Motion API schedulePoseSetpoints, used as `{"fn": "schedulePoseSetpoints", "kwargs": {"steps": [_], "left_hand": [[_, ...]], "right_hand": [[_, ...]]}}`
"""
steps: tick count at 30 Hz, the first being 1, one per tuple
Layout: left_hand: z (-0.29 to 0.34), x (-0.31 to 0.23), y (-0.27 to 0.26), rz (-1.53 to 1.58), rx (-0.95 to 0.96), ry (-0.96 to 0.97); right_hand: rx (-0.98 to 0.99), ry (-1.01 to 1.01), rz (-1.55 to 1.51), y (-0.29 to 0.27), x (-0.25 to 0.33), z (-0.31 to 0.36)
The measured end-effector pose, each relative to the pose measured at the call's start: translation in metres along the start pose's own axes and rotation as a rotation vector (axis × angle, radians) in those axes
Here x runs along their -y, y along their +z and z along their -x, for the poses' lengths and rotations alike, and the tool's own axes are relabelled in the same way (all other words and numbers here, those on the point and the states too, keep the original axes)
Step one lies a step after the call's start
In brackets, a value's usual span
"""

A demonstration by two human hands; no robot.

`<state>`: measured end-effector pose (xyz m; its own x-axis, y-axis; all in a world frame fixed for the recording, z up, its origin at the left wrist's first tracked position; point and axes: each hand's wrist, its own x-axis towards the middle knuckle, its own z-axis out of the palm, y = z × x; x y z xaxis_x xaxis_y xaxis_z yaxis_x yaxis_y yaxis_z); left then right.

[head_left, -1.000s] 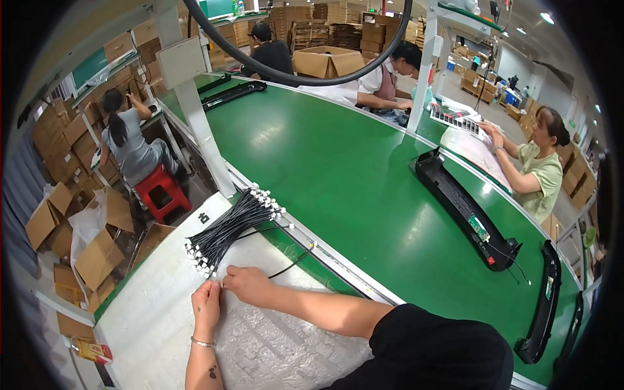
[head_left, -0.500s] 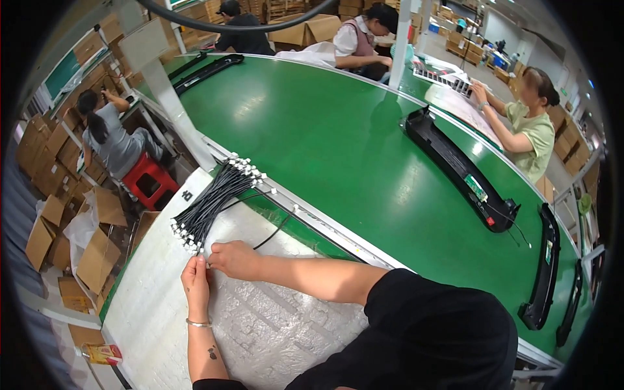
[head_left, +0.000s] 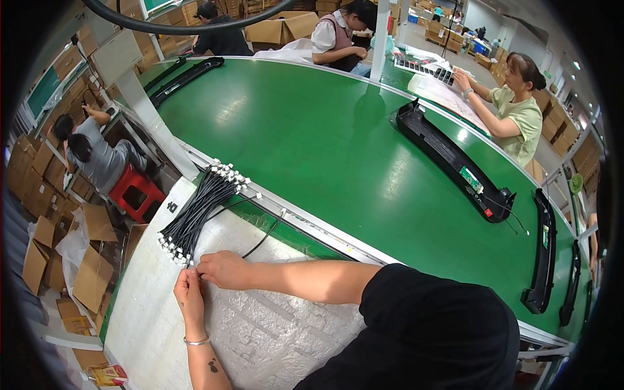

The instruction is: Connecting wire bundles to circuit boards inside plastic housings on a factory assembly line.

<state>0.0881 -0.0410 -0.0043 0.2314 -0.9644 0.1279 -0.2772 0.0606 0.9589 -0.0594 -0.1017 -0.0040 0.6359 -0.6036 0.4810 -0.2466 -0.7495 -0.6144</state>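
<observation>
Work surface (head_left: 279, 331): one, white, wrinkled; nearest, spread on the near side of the cable bundle and beneath it.

Left hand (head_left: 190, 290): mine, bangle at the wrist; just short of the bundle's near end. Thumb and fingertip pressed together; what sits between them is too small to tell.

Right hand (head_left: 224, 269): mine; just right of the bundle's near end, fingertips meeting the left's. Fingers curled, closed, I judge, on the single black cable.

Single black cable (head_left: 263, 239): one; runs from my right hand, right of the bundle. Handling note: best pinched close to its end, wrists low, fingertips square to each other; leave the length slack and clear of the bundle's loose ends, which could snag.

Cable bundle (head_left: 198, 214): black leads, white connectors at both ends, lying slantwise.

Metal rail (head_left: 312, 227): pale; just beyond the bundle, running off to its right.

Green belt (head_left: 279, 149): beyond the bundle.

Black housing (head_left: 448, 156): one, long, green board inside; well right of the bundle.
</observation>
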Motion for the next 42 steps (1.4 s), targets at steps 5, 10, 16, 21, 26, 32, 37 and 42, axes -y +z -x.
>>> {"fn": "schedulePoseSetpoints", "kwargs": {"steps": [5, 10, 16, 21, 26, 32, 37, 42], "left_hand": [[0.001, -0.003, 0.001, 0.061, -0.005, 0.0], [0.0, -0.002, 0.0, 0.121, 0.001, -0.046], [0.002, -0.009, 0.003, 0.147, -0.028, -0.07], [0.003, -0.006, 0.006, 0.138, -0.043, -0.057], [0.002, -0.007, 0.005, 0.123, -0.04, -0.066], [-0.001, -0.001, 0.003, 0.111, -0.016, -0.048], [0.003, -0.012, 0.009, 0.087, -0.002, -0.054], [-0.002, 0.02, -0.001, -0.001, -0.03, -0.018]], "right_hand": [[0.038, -0.002, 0.006, -0.003, 0.001, 0.001], [0.047, -0.031, 0.009, -0.002, 0.002, 0.002], [0.054, -0.042, 0.046, -0.003, 0.001, 0.003], [0.07, -0.045, 0.073, -0.003, 0.0, 0.003], [0.099, 0.001, 0.102, -0.002, 0.003, 0.002], [0.13, 0.039, 0.133, -0.001, 0.004, 0.0], [-0.112, -0.05, 0.474, -0.018, -0.01, -0.009], [-0.498, -0.342, 0.421, -0.052, 0.02, -0.021]]}}
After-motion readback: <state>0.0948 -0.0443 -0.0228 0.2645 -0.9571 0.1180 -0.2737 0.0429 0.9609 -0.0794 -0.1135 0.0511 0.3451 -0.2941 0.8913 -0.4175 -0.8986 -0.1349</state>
